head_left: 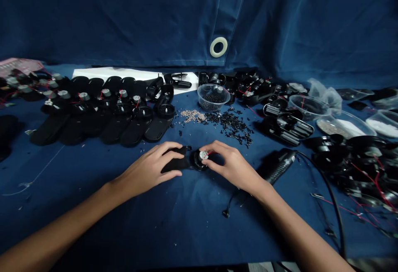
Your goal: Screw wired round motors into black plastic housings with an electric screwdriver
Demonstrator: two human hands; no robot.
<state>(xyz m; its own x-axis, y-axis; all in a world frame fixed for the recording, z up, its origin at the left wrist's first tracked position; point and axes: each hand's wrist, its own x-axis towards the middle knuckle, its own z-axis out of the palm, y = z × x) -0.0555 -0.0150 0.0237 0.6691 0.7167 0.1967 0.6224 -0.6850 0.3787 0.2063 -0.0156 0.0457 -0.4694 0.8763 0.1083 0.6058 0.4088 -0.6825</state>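
A black paddle-shaped plastic shell (179,162) lies on the blue cloth in front of me. My left hand (152,167) is wrapped round its handle end and holds it down. My right hand (228,163) pinches a small silver motor (203,154) with red wire that sits in the shell's round head. Both hands are closed on their parts.
A row of several like shells with motors (102,114) lies at the back left. Loose black screws (231,125) and silver ones (192,115) are scattered ahead, by a clear bowl (213,96). An electric screwdriver (280,165) with cable lies right. More black parts (357,160) and tubs crowd the right.
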